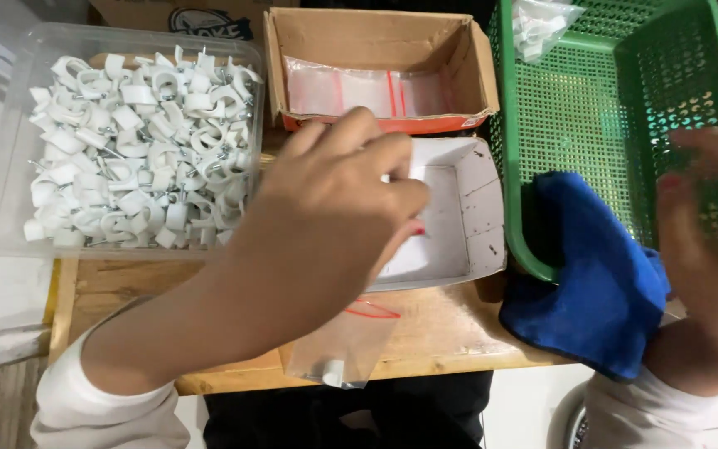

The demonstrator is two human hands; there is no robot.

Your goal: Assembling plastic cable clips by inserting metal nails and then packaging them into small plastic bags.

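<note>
1. My left hand [342, 187] is over the white tray [467, 208], fingers bunched at its inner floor. I cannot tell whether they pinch a clip there; the fingertips hide whatever is under them.
2. My right hand [708, 249] hovers blurred over the green basket [575, 125], beside the blue cloth [600, 274] draped on its rim. It looks spread and holding nothing.
3. The clear bag [346, 341] lies flat on the table [442, 324] near the front edge, just below the tray, with one small white piece inside.
4. The clips [139, 145] fill the clear tub [10, 125] to the left, well apart from the bag.
5. To do this well, I judge I should pinch with fingertips only, lift straight out of the tray, and steady the bag mouth with the free hand.
6. More bags [351, 91] sit in the cardboard box [376, 33] behind the tray.
</note>
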